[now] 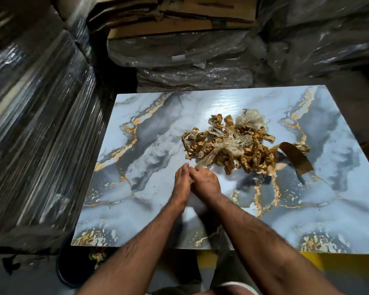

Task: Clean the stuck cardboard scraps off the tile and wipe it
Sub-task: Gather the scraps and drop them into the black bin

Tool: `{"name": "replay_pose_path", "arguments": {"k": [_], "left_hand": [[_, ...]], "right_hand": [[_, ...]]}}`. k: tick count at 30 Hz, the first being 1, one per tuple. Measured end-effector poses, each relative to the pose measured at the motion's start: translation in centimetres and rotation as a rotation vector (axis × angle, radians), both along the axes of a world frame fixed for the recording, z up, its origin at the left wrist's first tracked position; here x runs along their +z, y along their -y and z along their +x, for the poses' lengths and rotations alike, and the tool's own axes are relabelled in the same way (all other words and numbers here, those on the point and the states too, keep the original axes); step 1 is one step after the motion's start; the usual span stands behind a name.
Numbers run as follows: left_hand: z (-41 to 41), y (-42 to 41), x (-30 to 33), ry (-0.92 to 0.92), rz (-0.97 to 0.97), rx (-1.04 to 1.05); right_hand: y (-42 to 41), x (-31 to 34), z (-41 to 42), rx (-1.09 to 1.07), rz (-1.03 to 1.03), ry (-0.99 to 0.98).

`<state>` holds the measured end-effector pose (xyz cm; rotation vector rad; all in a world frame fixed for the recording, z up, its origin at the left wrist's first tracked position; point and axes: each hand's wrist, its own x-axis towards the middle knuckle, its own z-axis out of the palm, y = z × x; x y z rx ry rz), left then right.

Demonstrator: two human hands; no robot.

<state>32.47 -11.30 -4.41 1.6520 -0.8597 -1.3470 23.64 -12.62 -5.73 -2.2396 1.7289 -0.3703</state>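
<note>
Tile (149, 150) holds scraps (232, 145); touching hands' (182, 184) (206, 184) grip unclear, blurred.

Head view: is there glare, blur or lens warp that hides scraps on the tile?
Head view: a bright sheen lies on the glossy blue-grey marbled tile beyond the pile of brown cardboard and clear plastic scraps, and could mask thin residue there; the left hand and right hand are slightly blurred; the wrapped stacks at left smear and bend with the wide lens; the surroundings are dim.
</note>
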Motion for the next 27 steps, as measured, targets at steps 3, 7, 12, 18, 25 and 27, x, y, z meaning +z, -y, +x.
{"name": "replay_pose_path", "arguments": {"k": [3,7,12,18,25,27], "left_hand": [[0.4,-0.2,-0.1,-0.092,0.046,0.025],[0.5,0.3,1.0,-0.173,0.049,0.071],[-1.1,2.1,1.2,-0.192,0.020,0.059],[-3.1,3.1,10.0,-0.144,-0.242,-0.170],[-3.2,5.4,11.1,0.346,-0.477,-0.500],[-3.4,4.9,12.9,0.252,-0.415,-0.552]], "right_hand": [[-0.1,1.2,-1.3,-0.120,0.102,0.329],[0.1,3.7,-2.3,-0.383,0.369,0.835],[1.1,10.6,-3.6,-0.334,0.314,1.038],[4.4,17.9,-4.3,-0.197,0.176,1.046],[5.7,24.4,-4.3,-0.190,-0.033,1.039],[5.7,25.3,-4.9,-0.178,-0.062,1.054]]}}
